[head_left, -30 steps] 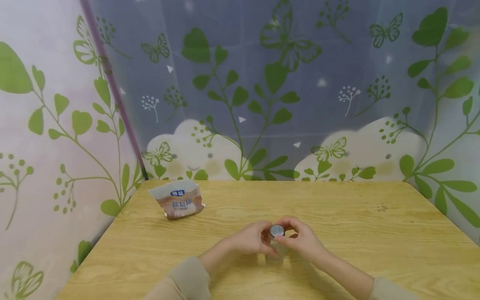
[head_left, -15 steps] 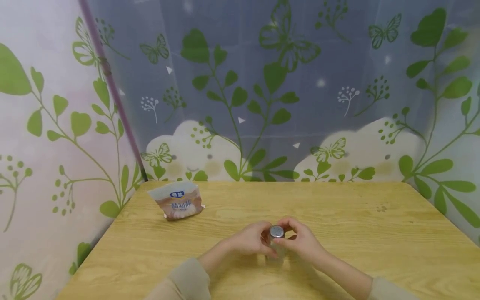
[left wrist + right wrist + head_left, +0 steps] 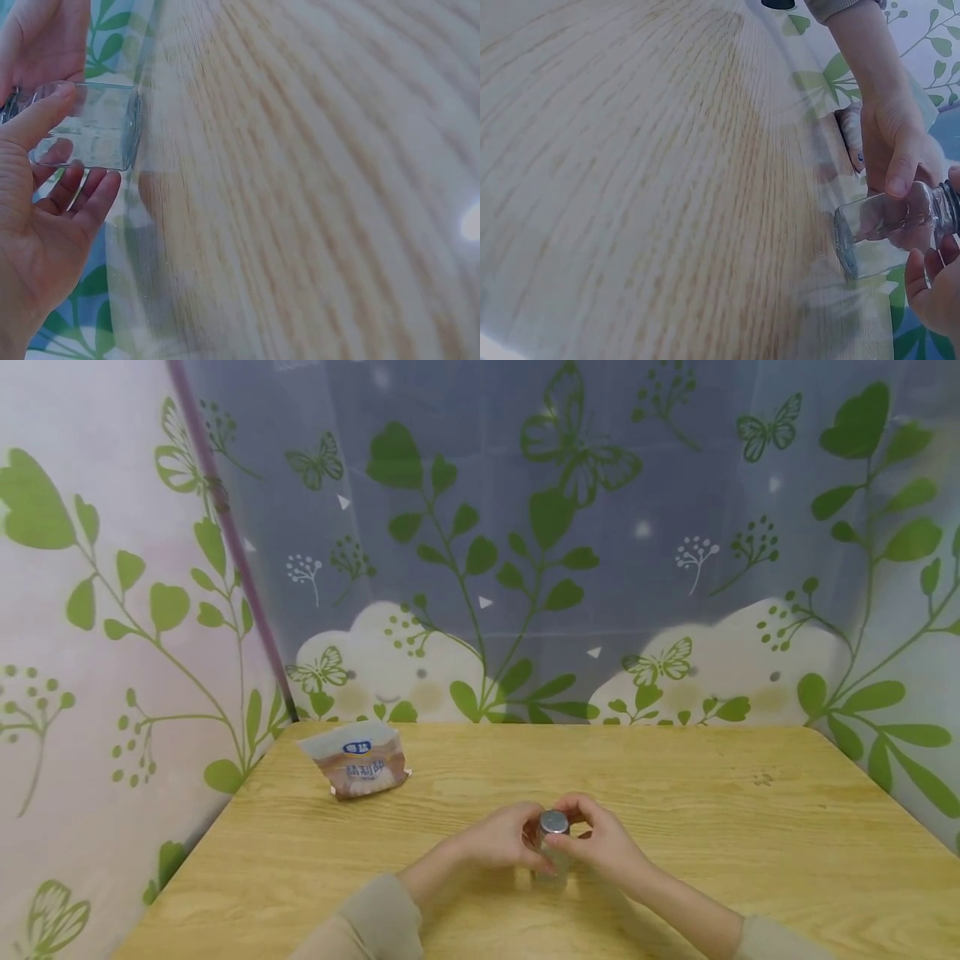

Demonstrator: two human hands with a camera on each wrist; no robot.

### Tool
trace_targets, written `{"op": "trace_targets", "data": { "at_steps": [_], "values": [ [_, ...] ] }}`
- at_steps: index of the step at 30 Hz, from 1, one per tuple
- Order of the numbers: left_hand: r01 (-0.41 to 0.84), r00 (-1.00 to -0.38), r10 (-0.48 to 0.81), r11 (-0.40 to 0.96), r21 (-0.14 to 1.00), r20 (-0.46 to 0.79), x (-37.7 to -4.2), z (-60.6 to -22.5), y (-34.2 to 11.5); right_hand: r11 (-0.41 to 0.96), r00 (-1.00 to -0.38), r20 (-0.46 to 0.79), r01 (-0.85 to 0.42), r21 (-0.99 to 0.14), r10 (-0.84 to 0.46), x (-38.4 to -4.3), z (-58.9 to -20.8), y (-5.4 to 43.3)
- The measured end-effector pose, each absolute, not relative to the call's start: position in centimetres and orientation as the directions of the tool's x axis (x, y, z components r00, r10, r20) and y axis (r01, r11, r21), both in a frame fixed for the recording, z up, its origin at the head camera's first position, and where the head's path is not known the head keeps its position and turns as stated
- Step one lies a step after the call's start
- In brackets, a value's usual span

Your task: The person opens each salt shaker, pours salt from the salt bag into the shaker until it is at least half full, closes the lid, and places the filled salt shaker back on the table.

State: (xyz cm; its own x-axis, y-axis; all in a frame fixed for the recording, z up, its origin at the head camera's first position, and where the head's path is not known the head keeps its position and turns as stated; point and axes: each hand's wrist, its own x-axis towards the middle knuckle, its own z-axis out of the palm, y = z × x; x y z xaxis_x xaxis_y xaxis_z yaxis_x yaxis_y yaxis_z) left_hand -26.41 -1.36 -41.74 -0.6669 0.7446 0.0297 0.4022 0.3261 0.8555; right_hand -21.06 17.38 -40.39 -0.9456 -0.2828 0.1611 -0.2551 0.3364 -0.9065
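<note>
The left hand (image 3: 504,837) has its fingers curled round the body of a glass jar (image 3: 553,868), upright at the near middle of the counter (image 3: 720,827), while the right hand (image 3: 611,843) pinches its silvery cap (image 3: 554,822) between the fingers; to my eye, the cap work wants the glass held firm and plumb, with even pressure round the rim and no sideways tug. I count one jar, one cap, two hands and, well apart at the back left, one printed bag (image 3: 365,768).
</note>
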Motion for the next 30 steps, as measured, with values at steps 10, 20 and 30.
{"op": "trace_targets", "data": {
  "at_steps": [10, 20, 30],
  "values": [
    [0.425, -0.657, 0.752, 0.311, 0.85, 0.054, -26.59, -41.83, -1.35, 0.333, -0.936, 0.196, -0.292, -0.897, -0.292, -21.17, -40.57, 17.59],
    [0.42, -0.671, 0.74, 0.328, 0.846, 0.047, -26.38, -41.86, -1.28, 0.312, -0.948, 0.168, -0.252, -0.916, -0.272, -21.29, -40.8, 17.47],
    [0.437, -0.666, 0.745, 0.337, 0.834, 0.048, -26.82, -42.05, -1.29, 0.307, -0.933, 0.203, -0.294, -0.905, -0.297, -21.16, -40.76, 17.71]
  ]
}}
